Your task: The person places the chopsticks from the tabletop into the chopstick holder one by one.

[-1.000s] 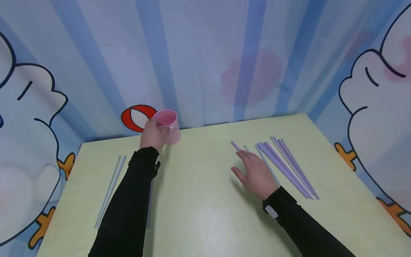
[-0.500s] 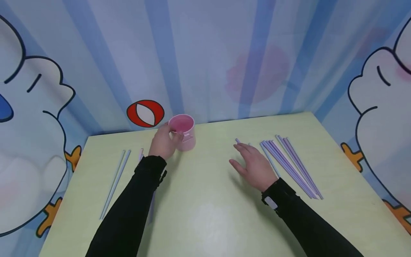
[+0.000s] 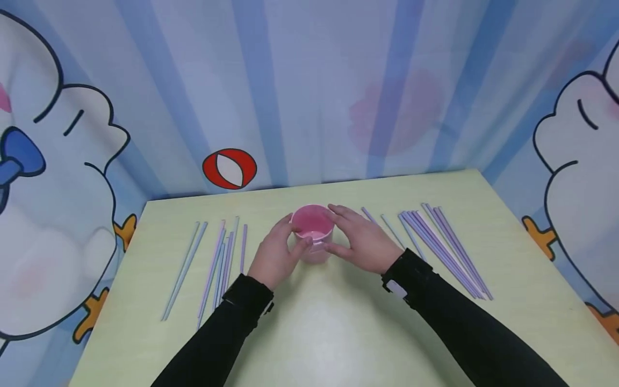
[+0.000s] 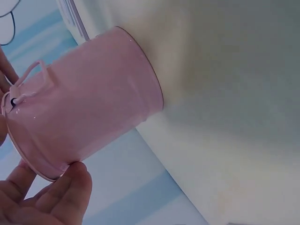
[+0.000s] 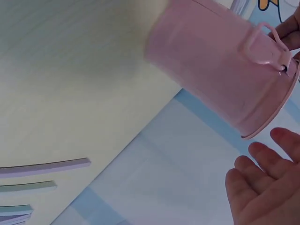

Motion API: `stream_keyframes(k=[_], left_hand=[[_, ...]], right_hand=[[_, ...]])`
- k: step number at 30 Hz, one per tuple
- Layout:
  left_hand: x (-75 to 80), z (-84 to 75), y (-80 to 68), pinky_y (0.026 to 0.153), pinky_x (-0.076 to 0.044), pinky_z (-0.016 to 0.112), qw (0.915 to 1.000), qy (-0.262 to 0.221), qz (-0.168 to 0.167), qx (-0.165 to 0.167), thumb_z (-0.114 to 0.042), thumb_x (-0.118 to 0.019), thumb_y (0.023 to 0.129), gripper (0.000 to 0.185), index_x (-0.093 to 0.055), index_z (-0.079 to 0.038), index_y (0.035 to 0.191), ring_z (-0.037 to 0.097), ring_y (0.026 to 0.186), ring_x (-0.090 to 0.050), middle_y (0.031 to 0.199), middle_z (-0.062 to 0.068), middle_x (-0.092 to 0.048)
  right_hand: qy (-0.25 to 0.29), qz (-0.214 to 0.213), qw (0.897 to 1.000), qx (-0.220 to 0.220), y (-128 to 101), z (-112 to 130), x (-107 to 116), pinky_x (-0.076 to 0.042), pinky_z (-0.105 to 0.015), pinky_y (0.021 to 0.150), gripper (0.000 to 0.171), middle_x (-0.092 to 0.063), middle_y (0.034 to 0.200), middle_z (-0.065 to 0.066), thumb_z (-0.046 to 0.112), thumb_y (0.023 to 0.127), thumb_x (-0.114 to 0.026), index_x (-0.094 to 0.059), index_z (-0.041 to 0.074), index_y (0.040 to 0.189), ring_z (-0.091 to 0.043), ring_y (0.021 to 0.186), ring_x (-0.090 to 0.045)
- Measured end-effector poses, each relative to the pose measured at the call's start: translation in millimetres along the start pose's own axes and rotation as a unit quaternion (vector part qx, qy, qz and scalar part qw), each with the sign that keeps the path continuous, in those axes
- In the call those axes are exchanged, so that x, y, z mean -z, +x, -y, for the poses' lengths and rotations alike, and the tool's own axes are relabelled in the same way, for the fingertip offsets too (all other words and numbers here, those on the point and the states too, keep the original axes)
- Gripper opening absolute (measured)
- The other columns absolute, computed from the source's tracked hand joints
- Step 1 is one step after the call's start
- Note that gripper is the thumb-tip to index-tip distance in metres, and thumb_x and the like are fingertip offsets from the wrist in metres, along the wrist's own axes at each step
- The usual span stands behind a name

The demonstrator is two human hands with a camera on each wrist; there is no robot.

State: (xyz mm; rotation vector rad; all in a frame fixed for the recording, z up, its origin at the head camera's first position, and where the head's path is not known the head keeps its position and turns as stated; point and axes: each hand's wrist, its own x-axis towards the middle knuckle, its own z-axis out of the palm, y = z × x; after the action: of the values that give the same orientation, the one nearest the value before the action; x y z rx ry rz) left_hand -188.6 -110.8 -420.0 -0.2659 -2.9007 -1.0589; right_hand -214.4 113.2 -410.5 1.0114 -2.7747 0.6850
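Note:
A small pink pail (image 3: 316,252) with a wire loop handle on its side stands upright between both hands, its mouth facing up, close over the table. My left hand (image 3: 276,251) holds it by the rim; in the left wrist view, fingertips (image 4: 77,176) press the rim's outside. On the pail's other side is my right hand (image 3: 369,244), fingers spread and only slightly bent. The right wrist view shows those fingertips (image 5: 260,152) just short of the rim, with a small gap.
Thin lilac and pale blue sticks (image 3: 440,252) lie in a fan on the right of the pale table (image 3: 319,333). Several more sticks (image 3: 224,263) lie to the left, with a pale blue pair (image 3: 186,269) farther out. A printed blue curtain (image 3: 309,97) hangs behind the table.
My left hand has brought the pail from the back left to the middle, nearer me. My right hand has moved from beside the right-hand sticks to the pail's rim.

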Motion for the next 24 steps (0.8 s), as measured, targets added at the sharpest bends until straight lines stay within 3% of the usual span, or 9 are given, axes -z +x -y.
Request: stream_keyframes(k=[6, 10, 15, 19, 24], left_hand=[[-10.9, -15.7, -20.0, 0.103, -0.040, 0.046, 0.9984, -0.008, 0.015, -0.054, -0.037, -0.064, 0.095, 0.039, -0.061, -0.010, 0.122, 0.029, 0.135, -0.040, 0.151, 0.011, -0.038], [-14.0, -20.9, -30.8, 0.100, -0.043, 0.044, 0.9981, -0.009, 0.021, -0.057, -0.039, -0.063, 0.095, 0.039, -0.062, -0.010, 0.122, 0.029, 0.134, -0.042, 0.151, 0.010, -0.037], [-13.4, -22.5, -41.9, 0.098, -0.045, 0.042, 0.9978, -0.012, 0.019, -0.062, -0.039, -0.062, 0.095, 0.040, -0.062, -0.011, 0.123, 0.027, 0.133, -0.043, 0.151, 0.009, -0.038], [-9.7, -16.6, -45.6, 0.100, -0.044, 0.042, 0.9987, -0.015, 0.007, -0.048, -0.041, -0.061, 0.095, 0.050, -0.053, -0.012, 0.135, 0.024, 0.131, -0.046, 0.145, 0.007, -0.046], [11.4, 15.7, -31.0, 0.091, -0.050, 0.042, 0.9980, 0.037, -0.049, 0.016, -0.036, -0.058, 0.098, 0.048, -0.052, -0.008, 0.136, 0.026, 0.112, -0.059, 0.128, 0.010, -0.060]], right_hand=[[0.053, 0.053, 0.997, 0.015, -2.5, 3.1, 9.6, -0.034, -0.046, 0.108, 0.070, -0.035, 0.152, -0.011, 0.044, 0.088, -0.070, -0.046, 0.012, 0.145, -0.028, 0.141, -0.030], [0.067, 0.080, 0.994, 0.016, -7.0, 3.3, 14.3, -0.039, -0.044, 0.105, 0.070, -0.038, 0.150, -0.011, 0.043, 0.083, -0.076, -0.050, 0.015, 0.142, -0.027, 0.138, -0.034], [0.070, 0.085, 0.994, 0.020, -9.0, 7.8, 18.7, -0.043, -0.042, 0.101, 0.073, -0.045, 0.146, -0.010, 0.042, 0.080, -0.079, -0.052, 0.011, 0.140, -0.026, 0.133, -0.041], [0.064, 0.090, 0.994, 0.000, -9.2, 13.7, 20.9, -0.046, -0.039, 0.097, 0.076, -0.049, 0.142, -0.009, 0.040, 0.079, -0.080, -0.051, 0.008, 0.141, -0.025, 0.128, -0.047], [0.043, 0.107, 0.993, -0.029, -5.0, 22.5, 23.9, -0.048, -0.041, 0.095, 0.081, -0.051, 0.139, -0.010, 0.042, 0.075, -0.083, -0.050, 0.007, 0.141, -0.027, 0.124, -0.050]])
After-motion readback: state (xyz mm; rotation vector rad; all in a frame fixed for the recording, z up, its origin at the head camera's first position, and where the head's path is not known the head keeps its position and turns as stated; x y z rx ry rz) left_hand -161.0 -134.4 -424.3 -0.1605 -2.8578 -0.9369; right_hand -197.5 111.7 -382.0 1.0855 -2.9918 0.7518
